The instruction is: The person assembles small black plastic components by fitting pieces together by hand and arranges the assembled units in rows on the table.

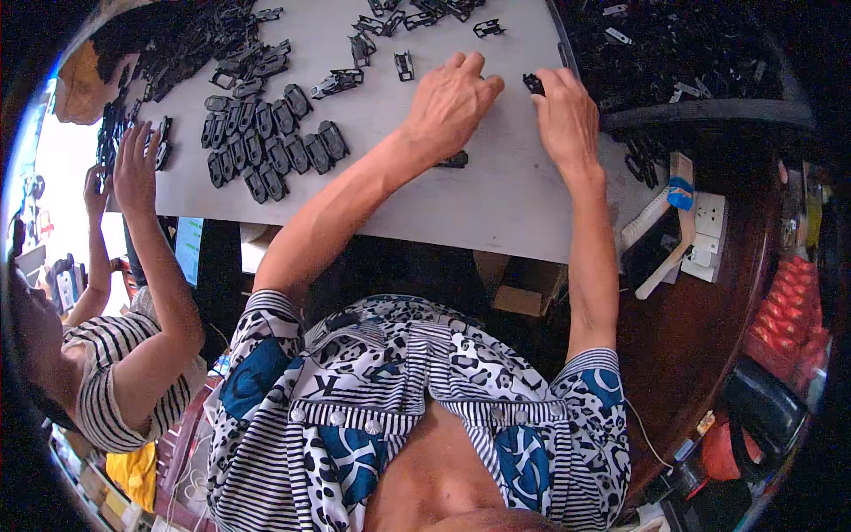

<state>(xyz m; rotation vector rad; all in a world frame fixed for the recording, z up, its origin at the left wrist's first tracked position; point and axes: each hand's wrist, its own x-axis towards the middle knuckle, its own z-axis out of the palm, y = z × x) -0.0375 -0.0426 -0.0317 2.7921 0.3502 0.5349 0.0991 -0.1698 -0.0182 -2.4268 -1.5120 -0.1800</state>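
Observation:
My right hand (569,120) pinches a small black plastic part (534,83) near the table's right edge. To its left, my left hand (450,102) is closed above the table with its fingers curled together; what they hold, if anything, is hidden. A black oval piece (456,160) lies close to my left wrist, partly covered by it. Beyond that hand, a black open frame piece (404,66) and another frame piece (487,28) lie loose on the white table (381,191). Left of my left forearm, several finished-looking black oval pieces (275,151) are grouped in rows.
A heap of black parts (177,44) covers the far left, and a dark bin of small parts (683,62) adjoins the right edge. At the left, a co-worker in a striped top (124,355) handles black parts. A white power strip (707,232) is at right.

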